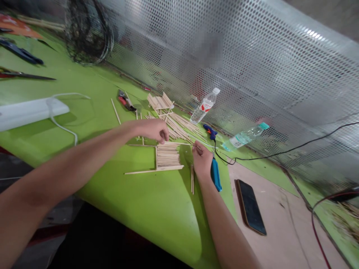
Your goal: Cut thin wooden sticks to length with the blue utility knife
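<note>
My left hand (153, 129) is curled, its fingertips pinching a thin wooden stick (179, 143) that lies along the top edge of a flat panel of glued sticks (167, 156) on the green table. My right hand (202, 158) is closed too, fingers pinched on the stick's right end just right of the panel. A blue glue gun (215, 174) lies under my right wrist. A loose pile of sticks (179, 127) lies behind the panel, with a small stick frame (160, 101) at its far end.
Two plastic water bottles (204, 106) (245, 137) lean by the perforated metal wall (252, 56). A phone (250, 206) lies on the brown surface to the right, cables (280, 151) beside it. A white power strip (28, 112), pliers (125, 100) and scissors (21, 53) sit left.
</note>
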`<state>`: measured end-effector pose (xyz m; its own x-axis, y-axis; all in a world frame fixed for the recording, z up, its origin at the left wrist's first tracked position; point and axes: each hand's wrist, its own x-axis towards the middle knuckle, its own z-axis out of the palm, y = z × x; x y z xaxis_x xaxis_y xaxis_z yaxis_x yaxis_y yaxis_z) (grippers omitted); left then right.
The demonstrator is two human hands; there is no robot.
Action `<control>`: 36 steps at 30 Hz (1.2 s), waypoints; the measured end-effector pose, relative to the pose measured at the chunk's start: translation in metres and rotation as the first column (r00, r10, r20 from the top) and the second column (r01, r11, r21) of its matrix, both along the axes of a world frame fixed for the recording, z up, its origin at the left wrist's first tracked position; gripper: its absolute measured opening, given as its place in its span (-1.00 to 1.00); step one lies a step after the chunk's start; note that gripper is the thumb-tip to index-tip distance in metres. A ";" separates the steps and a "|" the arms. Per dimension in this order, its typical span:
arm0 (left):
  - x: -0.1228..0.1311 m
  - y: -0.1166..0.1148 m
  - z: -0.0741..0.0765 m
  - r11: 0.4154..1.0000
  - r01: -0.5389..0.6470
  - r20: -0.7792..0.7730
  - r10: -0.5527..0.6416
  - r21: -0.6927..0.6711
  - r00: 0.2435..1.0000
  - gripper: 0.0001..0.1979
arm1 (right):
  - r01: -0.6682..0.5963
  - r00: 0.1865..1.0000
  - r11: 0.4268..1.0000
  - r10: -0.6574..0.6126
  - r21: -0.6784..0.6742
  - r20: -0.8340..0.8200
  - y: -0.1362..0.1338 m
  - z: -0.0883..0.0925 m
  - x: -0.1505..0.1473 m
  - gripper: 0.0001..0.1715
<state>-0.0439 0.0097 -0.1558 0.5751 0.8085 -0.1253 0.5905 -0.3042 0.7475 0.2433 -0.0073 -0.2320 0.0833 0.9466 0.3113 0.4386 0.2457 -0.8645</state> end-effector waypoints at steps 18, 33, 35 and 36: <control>-0.005 -0.001 0.011 0.998 0.012 -0.085 -0.017 -0.057 0.996 -0.78 | -0.120 0.990 0.993 0.121 -0.014 0.073 0.001 -0.002 0.000 -0.42; -0.004 -0.005 0.014 0.999 -0.015 -0.107 0.010 -0.039 0.994 -0.79 | -0.188 0.971 0.982 0.182 0.025 0.153 -0.003 -0.004 -0.006 -0.37; -0.004 -0.006 0.014 0.999 -0.016 -0.112 0.011 -0.044 0.994 -0.78 | -0.189 0.972 0.982 0.184 0.023 0.150 -0.003 -0.004 -0.006 -0.37; -0.004 -0.005 0.014 0.999 -0.015 -0.113 0.010 -0.046 0.994 -0.78 | -0.191 0.971 0.981 0.186 0.020 0.148 -0.003 -0.004 -0.006 -0.38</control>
<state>-0.0482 0.0043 -0.1415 0.5452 0.8071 -0.2265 0.6755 -0.2630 0.6889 0.2375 -0.0104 -0.2356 -0.1437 0.9296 0.3393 0.5010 0.3640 -0.7852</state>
